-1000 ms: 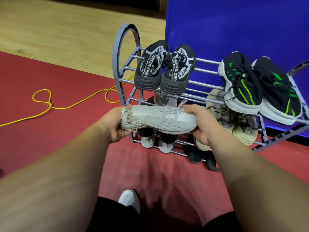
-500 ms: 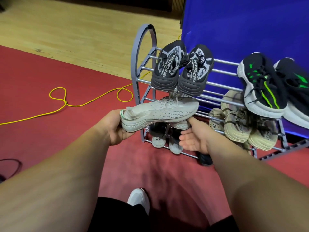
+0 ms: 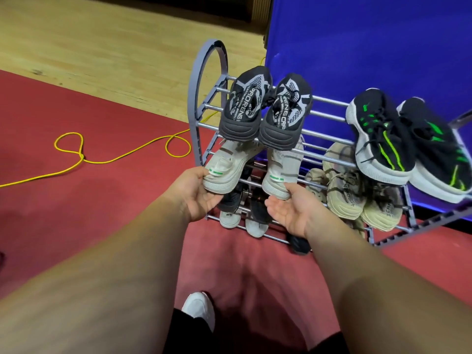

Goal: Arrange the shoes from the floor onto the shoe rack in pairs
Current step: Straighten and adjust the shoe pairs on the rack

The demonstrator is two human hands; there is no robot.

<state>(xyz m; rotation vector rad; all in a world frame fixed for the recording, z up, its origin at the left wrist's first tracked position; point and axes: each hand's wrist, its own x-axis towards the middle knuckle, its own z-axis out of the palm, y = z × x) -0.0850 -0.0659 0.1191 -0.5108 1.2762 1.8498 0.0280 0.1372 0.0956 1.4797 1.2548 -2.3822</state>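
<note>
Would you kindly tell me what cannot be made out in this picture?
Head view, toes of the left white shoe and right white shoe: hidden under the black-grey pair.
Head view, dark shoes on the bottom shelf: mostly behind the white shoes, left hand and right hand.
Head view, rightmost black-green shoe and shoe rack end: cut off by the right edge.

At the shoe rack point(image 3: 205, 72), your left hand point(image 3: 198, 194) is gripping one white shoe point(image 3: 228, 166) while your right hand point(image 3: 290, 212) is touching the other white shoe point(image 3: 281, 169)
</note>
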